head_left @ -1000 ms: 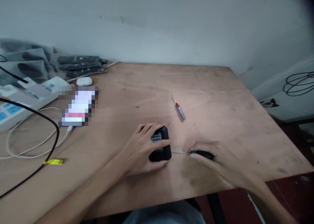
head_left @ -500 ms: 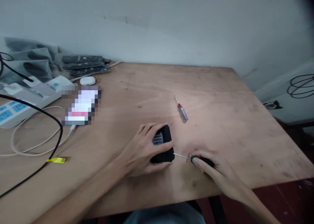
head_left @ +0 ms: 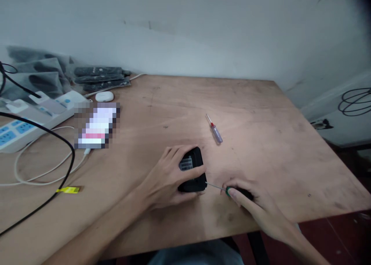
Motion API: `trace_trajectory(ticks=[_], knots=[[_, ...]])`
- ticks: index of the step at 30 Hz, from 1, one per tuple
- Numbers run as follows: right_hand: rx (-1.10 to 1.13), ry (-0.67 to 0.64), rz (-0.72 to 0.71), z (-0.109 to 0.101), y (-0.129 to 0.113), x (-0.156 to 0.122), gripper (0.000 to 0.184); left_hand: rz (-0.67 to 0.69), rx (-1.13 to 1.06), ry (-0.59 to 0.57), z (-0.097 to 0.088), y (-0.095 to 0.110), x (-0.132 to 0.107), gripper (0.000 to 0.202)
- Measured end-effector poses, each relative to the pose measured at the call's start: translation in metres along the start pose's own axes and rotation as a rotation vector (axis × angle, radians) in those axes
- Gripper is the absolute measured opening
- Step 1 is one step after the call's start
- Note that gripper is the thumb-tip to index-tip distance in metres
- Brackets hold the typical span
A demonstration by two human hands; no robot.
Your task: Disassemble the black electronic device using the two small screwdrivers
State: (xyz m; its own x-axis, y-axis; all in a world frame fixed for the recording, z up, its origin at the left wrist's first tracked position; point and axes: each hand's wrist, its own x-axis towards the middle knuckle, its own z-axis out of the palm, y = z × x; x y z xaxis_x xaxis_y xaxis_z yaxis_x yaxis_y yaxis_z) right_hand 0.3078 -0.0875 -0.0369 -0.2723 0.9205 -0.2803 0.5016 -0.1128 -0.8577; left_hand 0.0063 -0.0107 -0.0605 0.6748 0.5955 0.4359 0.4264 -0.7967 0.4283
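My left hand [head_left: 171,176] is closed around a small black box-shaped device [head_left: 197,184] with a printed label, near the table's front edge. Its fingers lie across the top and along the side. My right hand [head_left: 249,197] grips the green and black handle of a screwdriver [head_left: 216,186]. The thin metal shaft points left, and its tip meets the device's right side near the lower corner. Whether the tip sits in a screw or a gap is too small to tell. Farther back lies a second screwdriver [head_left: 216,134] with a clear purplish handle and red collar, touched by neither hand.
A phone [head_left: 98,125] with a blurred screen lies at left on a white cable. Behind it are a white earbud case [head_left: 104,96], a power strip [head_left: 58,116] and plastic-wrapped black items [head_left: 100,77]. A black cable [head_left: 68,172] with a yellow tag [head_left: 69,189] crosses the left side.
Almost nothing differs. The view has shifted very slightly; both hands keep their grips, and the screwdriver tip stays at the device's side.
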Motion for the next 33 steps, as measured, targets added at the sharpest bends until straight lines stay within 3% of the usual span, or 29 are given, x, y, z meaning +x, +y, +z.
trace_trajectory(ticks=[5,10,13,15,19,23,27,33], knots=[[-0.071,-0.026,-0.027,-0.007,0.003,0.000,0.031,-0.018,-0.002,-0.059,0.001,0.002,0.000,0.046],[-0.257,-0.139,-0.035,-0.050,-0.005,0.003,0.027,-0.041,0.020,-0.117,0.003,0.003,0.000,0.048],[-0.286,-0.058,-0.034,-0.076,-0.012,0.010,0.031,-0.051,0.020,-0.114,0.003,0.003,0.001,0.047],[-0.295,0.101,-0.045,-0.083,-0.016,0.022,0.041,-0.056,0.015,-0.102,0.003,0.004,0.002,0.047],[-0.293,0.360,-0.100,-0.073,-0.018,0.067,0.033,-0.063,0.013,-0.112,0.003,0.003,0.002,0.053],[-0.373,0.466,-0.114,-0.061,-0.014,0.120,0.030,-0.071,0.015,-0.117,0.003,0.002,0.000,0.059],[-0.349,0.464,-0.081,-0.061,-0.008,0.151,0.029,-0.076,0.008,-0.118,0.004,0.003,0.000,0.060],[-0.448,0.477,-0.160,-0.055,-0.001,0.166,0.029,-0.086,0.004,-0.132,0.003,0.004,0.001,0.060]])
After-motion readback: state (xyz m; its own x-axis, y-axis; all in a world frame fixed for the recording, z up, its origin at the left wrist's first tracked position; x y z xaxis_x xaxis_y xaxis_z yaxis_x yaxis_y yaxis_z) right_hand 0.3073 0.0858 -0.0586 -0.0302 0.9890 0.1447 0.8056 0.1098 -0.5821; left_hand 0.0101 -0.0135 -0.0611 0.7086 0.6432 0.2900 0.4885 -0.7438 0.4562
